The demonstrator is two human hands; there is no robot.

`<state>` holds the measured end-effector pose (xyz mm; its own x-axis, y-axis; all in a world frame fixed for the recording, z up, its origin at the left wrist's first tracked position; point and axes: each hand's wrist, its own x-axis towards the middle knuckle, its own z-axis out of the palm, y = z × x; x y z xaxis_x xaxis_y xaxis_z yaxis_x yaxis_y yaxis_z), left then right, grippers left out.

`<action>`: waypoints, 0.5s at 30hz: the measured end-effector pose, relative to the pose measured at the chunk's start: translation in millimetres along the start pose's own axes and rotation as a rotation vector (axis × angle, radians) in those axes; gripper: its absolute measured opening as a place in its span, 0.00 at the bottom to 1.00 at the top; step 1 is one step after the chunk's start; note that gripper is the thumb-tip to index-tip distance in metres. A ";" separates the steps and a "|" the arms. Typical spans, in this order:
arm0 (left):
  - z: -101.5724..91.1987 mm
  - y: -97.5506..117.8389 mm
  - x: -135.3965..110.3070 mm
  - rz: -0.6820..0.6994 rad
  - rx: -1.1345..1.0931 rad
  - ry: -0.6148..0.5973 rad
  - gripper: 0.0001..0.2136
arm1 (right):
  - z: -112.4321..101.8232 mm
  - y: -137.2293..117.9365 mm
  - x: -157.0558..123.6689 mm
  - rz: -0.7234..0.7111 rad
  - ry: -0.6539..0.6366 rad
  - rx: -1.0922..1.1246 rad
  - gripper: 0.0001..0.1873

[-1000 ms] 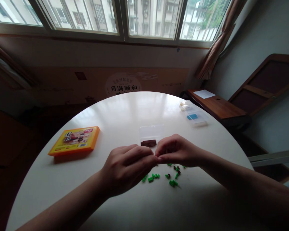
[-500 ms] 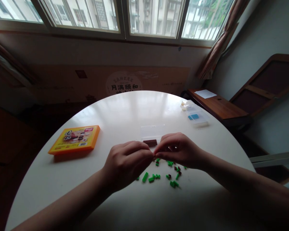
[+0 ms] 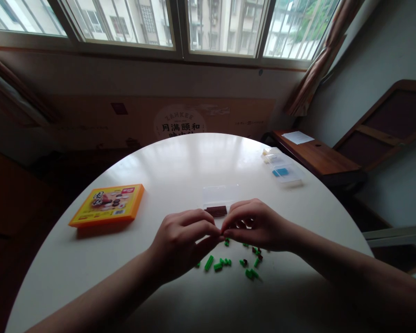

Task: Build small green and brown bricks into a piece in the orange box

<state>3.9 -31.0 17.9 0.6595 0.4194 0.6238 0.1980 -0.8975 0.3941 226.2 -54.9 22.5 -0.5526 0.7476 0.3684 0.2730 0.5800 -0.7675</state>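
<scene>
My left hand [image 3: 182,243] and my right hand [image 3: 254,225] meet fingertip to fingertip above the round white table [image 3: 180,171]. Both are pinched shut on something tiny between them; I cannot make out what it is. Just below the hands lie several small green bricks [image 3: 229,263] with a few dark brown ones among them. Behind the fingers sits a dark brown plate of bricks [image 3: 216,211] in front of a clear plastic box [image 3: 220,194].
An orange flat box [image 3: 108,205] with a printed lid lies at the table's left. Clear plastic boxes [image 3: 282,169], one holding a blue piece, stand at the right rim. A wooden side table [image 3: 315,155] with a paper sheet is beyond. Windows run along the far wall.
The hands stay pinched together and have sunk slightly toward the table; the view has tilted a little. More of the green bricks show below the fingers.
</scene>
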 end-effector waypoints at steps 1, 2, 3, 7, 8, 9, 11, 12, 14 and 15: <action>-0.1 1.1 0.3 -0.001 -0.003 -0.007 0.02 | 0.0 0.5 -0.1 0.003 -0.016 0.016 0.06; -0.2 2.6 0.7 -0.001 -0.004 -0.013 0.01 | 0.0 0.4 -0.1 0.009 -0.033 0.031 0.06; -0.3 4.2 1.1 0.000 -0.003 -0.019 0.02 | -0.3 -0.3 -0.2 0.016 -0.054 0.046 0.06; -1.9 7.6 2.1 0.007 0.013 -0.029 0.04 | -6.0 -4.7 0.1 0.065 -0.105 0.054 0.06; -2.6 6.7 2.2 0.002 0.016 -0.022 0.06 | -8.8 -4.9 0.4 0.089 -0.092 0.023 0.06; -3.5 5.2 2.2 -0.011 0.019 -0.009 0.07 | -11.8 -4.3 0.6 0.119 -0.067 -0.023 0.05; -5.2 0.6 2.2 -0.074 0.029 0.019 0.05 | -17.2 -0.9 1.2 0.193 -0.013 -0.154 0.05; -5.8 -2.0 2.2 -0.116 0.032 0.027 0.03 | -19.0 1.7 1.4 0.232 0.005 -0.229 0.05; -6.2 -6.6 2.1 -0.195 0.033 0.030 0.01 | -19.3 7.3 1.7 0.297 0.018 -0.370 0.05; -6.1 -8.5 2.0 -0.224 0.030 0.029 0.02 | -18.0 9.8 1.9 0.321 0.012 -0.430 0.06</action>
<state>-0.9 -21.8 19.9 0.5756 0.6121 0.5422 0.3588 -0.7849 0.5051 242.0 -41.9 25.1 -0.3797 0.9115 0.1580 0.7264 0.3996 -0.5592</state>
